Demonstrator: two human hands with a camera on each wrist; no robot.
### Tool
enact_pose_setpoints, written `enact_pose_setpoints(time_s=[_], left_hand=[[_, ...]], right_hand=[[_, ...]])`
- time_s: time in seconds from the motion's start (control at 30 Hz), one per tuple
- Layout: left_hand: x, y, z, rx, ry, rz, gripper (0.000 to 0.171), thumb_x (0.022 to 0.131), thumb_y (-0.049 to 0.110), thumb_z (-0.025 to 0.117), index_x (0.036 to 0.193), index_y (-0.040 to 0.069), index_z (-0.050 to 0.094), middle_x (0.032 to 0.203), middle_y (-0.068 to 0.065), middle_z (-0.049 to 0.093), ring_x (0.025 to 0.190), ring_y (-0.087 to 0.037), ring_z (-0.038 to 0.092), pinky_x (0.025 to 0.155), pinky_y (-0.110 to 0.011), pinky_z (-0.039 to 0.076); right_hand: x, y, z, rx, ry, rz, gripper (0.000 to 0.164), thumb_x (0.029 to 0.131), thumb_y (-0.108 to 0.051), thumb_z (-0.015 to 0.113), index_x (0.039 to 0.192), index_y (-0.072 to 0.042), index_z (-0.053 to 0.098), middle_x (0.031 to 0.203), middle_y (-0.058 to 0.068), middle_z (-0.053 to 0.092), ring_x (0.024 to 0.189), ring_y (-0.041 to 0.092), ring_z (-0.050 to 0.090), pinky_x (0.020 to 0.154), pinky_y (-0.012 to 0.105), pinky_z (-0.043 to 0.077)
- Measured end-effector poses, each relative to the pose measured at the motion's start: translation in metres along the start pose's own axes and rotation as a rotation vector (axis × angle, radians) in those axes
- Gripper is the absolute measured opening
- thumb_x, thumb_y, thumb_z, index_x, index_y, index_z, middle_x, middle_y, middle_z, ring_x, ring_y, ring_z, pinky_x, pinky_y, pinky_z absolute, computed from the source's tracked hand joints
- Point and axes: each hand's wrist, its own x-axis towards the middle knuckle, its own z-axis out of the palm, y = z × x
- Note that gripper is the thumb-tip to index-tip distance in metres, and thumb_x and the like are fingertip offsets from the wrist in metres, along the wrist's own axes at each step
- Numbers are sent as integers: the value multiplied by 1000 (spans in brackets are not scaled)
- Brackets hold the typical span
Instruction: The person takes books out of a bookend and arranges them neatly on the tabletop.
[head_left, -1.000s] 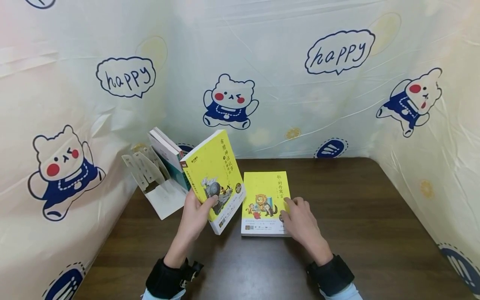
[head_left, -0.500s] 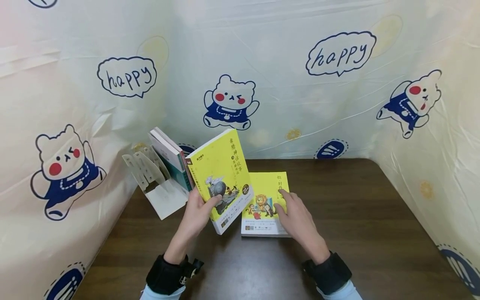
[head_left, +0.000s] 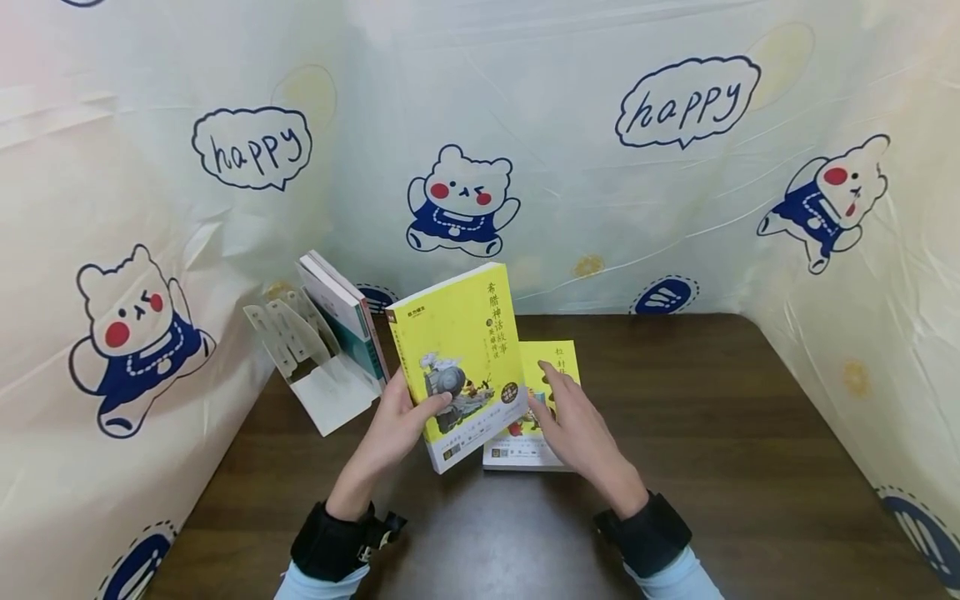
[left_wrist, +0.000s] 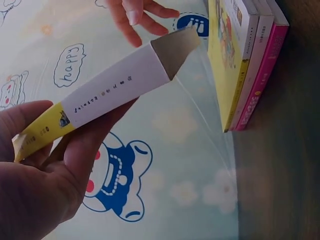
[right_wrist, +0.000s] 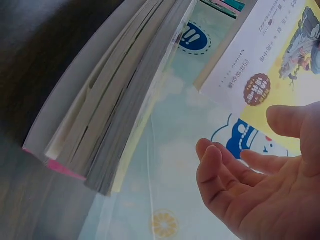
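My left hand (head_left: 397, 427) grips a yellow paperback book (head_left: 468, 350) by its lower left edge, thumb on the front cover. The book is tilted, with its title and picture facing me. In the left wrist view its spine (left_wrist: 107, 97) lies between thumb and fingers. My right hand (head_left: 585, 429) has loosely spread fingers close to the book's right edge; in the right wrist view nothing lies in its palm. Beneath them a stack of three books (left_wrist: 247, 65) lies on the table, a yellow one (head_left: 528, 454) on top, partly hidden by the held book and right hand.
To the left stands a white bookend (head_left: 337, 400) with several slots. Some books (head_left: 341, 312) stand leaning beside its far right side. The brown table (head_left: 720, 433) meets a patterned curtain (head_left: 570, 192) at the back and sides.
The held book has moved right and turned more upright, now covering much of the stack's top book. My right hand has left that book's right edge and moved left toward the held one.
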Motion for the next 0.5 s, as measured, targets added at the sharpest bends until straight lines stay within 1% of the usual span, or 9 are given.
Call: enact_pose_setpoints(time_s=[0.13,0.3,0.5], left_hand=[[0,-1,-2,-12,-33,10,61,102,-4,58,155,15,37,140,-30,62,117,-44,68,88,-61,61],[2,-3,-3,-23,-67,26,62,102,-3,59,156,16,36,139,-30,62,117,-44,69,88,-61,61],[4,-9,-7,-63,-107,27,64,102,-4,58,158,16,33,140,-32,60,118,-45,68,89,-59,61]], right_hand=[[3,-2,1,24,-15,-28,66,107,-36,56,164,-13,31,163,19,45,144,35,46,113,64,44],[11,-3,2,80,-26,-69,71,107,-35,57,166,-14,23,164,19,42,149,35,40,117,65,39],[15,-1,4,208,-104,-74,77,107,-32,57,168,-20,11,172,11,30,153,27,31,122,64,30]])
